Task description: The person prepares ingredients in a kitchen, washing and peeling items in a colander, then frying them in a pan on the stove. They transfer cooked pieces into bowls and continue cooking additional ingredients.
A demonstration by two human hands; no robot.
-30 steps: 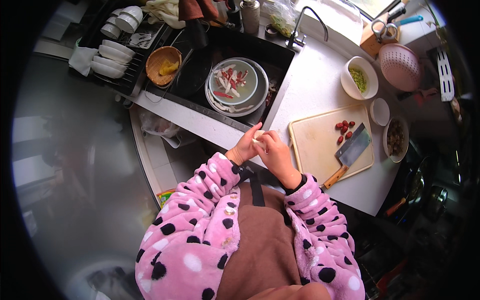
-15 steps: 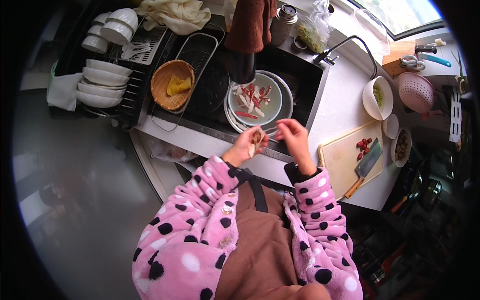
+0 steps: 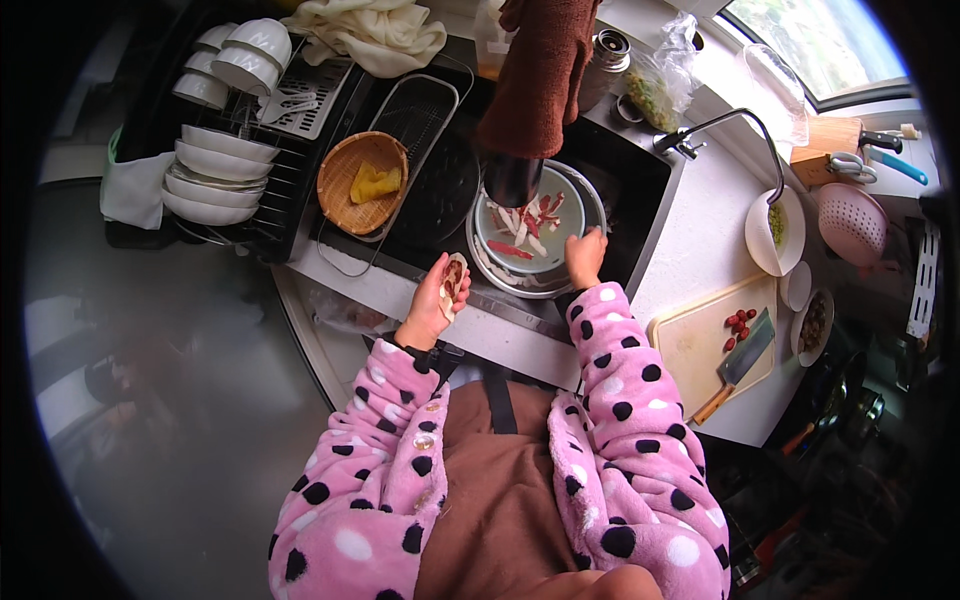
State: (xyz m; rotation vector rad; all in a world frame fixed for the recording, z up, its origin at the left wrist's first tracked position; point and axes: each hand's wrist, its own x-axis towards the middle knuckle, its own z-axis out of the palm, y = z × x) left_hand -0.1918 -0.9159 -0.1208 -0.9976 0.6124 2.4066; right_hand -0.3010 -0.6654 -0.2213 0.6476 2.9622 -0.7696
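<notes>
My left hand (image 3: 432, 304), in front of the sink, is closed around a pale, elongated piece (image 3: 453, 281) with a reddish-brown inside; I cannot tell its kind. At the right side of a light bowl of water (image 3: 482, 228) is my right hand (image 3: 586, 258), its fingers curled at the rim. What those fingers hold, if anything, is hidden. Red and white strips (image 3: 535, 226) lie in the bowl's water. The bowl sits inside a larger metal basin (image 3: 597, 200) in the dark sink (image 3: 640, 165).
A wicker basket (image 3: 335, 200) with a yellow cloth stands left of the bowl. A brown towel (image 3: 540, 80) hangs over the sink's far side. To the right, a cutting board (image 3: 685, 355) bears a cleaver (image 3: 745, 355) and red fruits (image 3: 738, 322). A curved faucet (image 3: 685, 145) stands behind.
My hands have moved apart. The left hand has drawn left with the pale piece, and the right hand has gone to the bowl's right rim. The whole view has shifted slightly.
</notes>
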